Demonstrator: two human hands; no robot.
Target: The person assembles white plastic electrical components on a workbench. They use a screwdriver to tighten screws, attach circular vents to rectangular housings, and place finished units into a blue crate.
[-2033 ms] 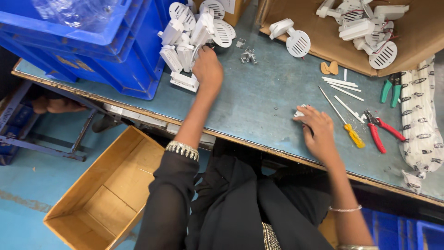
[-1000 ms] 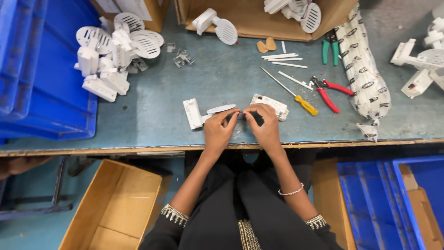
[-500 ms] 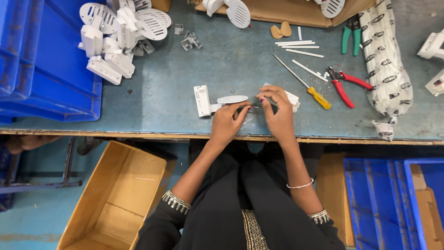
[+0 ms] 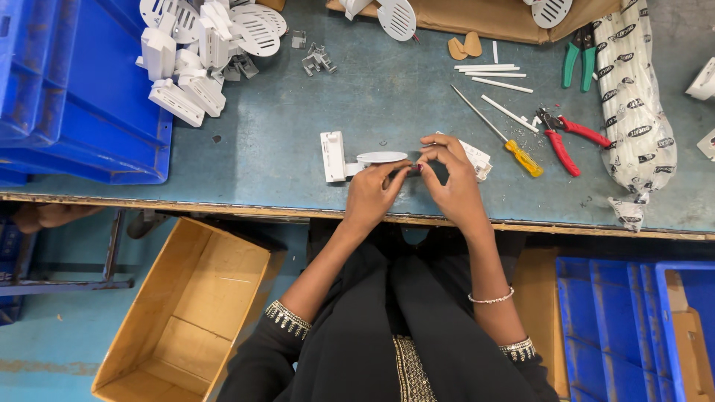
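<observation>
White plastic is what we have between our hands: our left hand [image 4: 372, 195] and right hand [image 4: 450, 182] meet near the front edge of the counter [image 4: 298, 119], fingers pinched narrow on a small dark piece [image 4: 414, 170] too small to make out. Touching our left hand lies a white plastic fixture part [image 4: 350, 158] with a flat block end and an oval plate. Just right of our right hand sits a yellow-handled screwdriver [image 4: 500, 135], then red-handled pliers [image 4: 564, 138]. More white fixture parts [image 4: 205, 48] are piled at the back left corner, against a blue crate [image 4: 82, 112].
</observation>
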